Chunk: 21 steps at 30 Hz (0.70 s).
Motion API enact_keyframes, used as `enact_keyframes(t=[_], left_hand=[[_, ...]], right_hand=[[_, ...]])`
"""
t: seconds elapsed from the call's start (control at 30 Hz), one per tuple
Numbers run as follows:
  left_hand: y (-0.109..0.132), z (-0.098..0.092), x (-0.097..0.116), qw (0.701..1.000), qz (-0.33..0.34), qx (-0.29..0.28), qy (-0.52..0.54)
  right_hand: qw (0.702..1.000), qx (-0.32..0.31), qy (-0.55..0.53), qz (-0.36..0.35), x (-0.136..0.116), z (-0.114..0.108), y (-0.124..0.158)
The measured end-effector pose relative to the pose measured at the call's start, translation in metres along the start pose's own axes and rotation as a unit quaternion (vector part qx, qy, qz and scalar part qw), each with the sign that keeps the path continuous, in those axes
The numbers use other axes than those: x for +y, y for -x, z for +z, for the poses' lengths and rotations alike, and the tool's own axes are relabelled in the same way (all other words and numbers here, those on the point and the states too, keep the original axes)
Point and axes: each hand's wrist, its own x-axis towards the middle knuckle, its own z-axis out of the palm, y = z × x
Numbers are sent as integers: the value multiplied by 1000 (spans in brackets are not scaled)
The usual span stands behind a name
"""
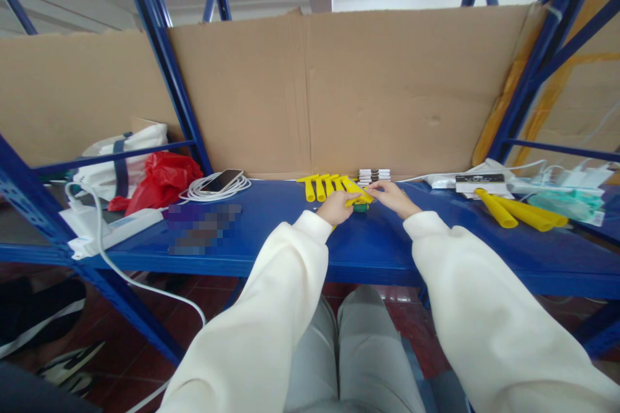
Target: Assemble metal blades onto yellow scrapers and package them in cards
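Note:
Both my hands meet at the middle of the blue shelf (271, 232). My left hand (334, 206) is closed around a yellow T-shaped plastic piece (357, 195). My right hand (393, 197) pinches the same piece at its far end. A small dark green part (361, 208) sits just under the piece, between my hands. Behind my hands, several more yellow T-shaped pieces (320, 186) lie side by side. A short row of small black-and-white blocks (374, 175) stands behind my right hand.
A phone (223, 181) lies on a coiled white cable (203, 191). A red bag (162, 179), a white bag (121, 158) and a white power strip (113, 229) sit at left. Yellow tubes (520, 211), a label card (479, 179) and packets lie at right. Cardboard (339, 90) backs the shelf.

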Motion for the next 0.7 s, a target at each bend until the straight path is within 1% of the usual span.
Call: enact_keyframes(t=[0.13,0.3,0.47,0.57,0.7], left_hand=[[-1,1,-7,1000,16,-2,-21],[0,2,-8,997,32,-21,-64],[4,2,-4,991,16,-50,-121],[5,2,-4,992,8,-51,-118],[3,3,-8,996,10,-28,-84]], right_hand=[[999,-36,17,19,-2,-4,1],[999,-33,-10,26,-1,-1,0],[998,-33,-27,50,0,2,-1],[997,-27,-39,63,0,2,0],[994,-32,-68,76,2,-3,-2]])
